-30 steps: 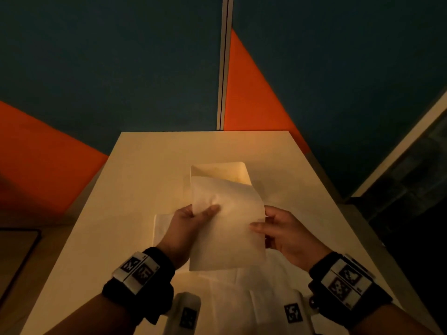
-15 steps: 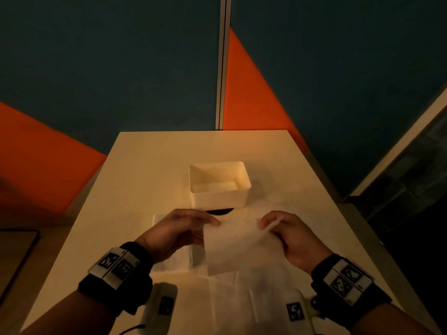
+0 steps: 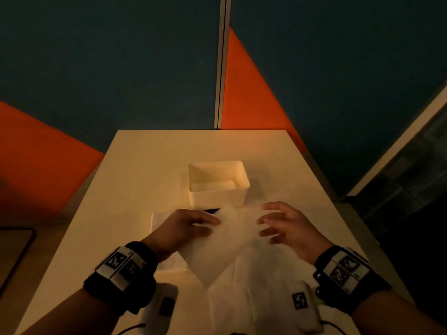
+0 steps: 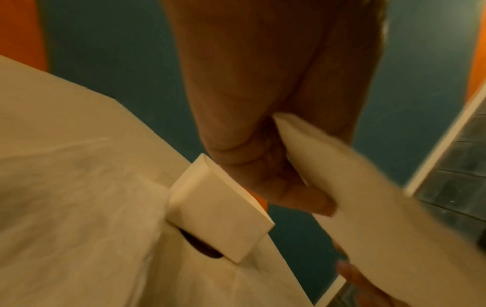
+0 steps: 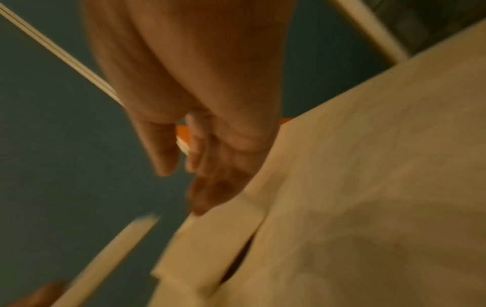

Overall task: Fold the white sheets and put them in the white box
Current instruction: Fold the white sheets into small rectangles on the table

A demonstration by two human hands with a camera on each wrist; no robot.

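Note:
The white box (image 3: 217,197) stands mid-table with folded sheets lying inside; it also shows in the left wrist view (image 4: 218,209). In front of it my left hand (image 3: 208,226) pinches a white sheet (image 3: 222,247) between thumb and fingers (image 4: 310,199). The sheet (image 4: 373,211) hangs tilted like a diamond, one corner pointing down toward me. My right hand (image 3: 266,224) hovers at the sheet's right side with fingers spread and holds nothing. That hand (image 5: 194,166) is blurred in the right wrist view.
More white sheets lie flat on the table (image 3: 135,180): one under my left hand (image 3: 158,221) and others near the front edge (image 3: 256,288). A small dark object (image 3: 212,210) peeks out by the box's near side. Blue and orange partitions stand behind.
The sheet came down from in front of the box to just above the table. My right hand let go of it and spread its fingers; the left hand keeps its pinch.

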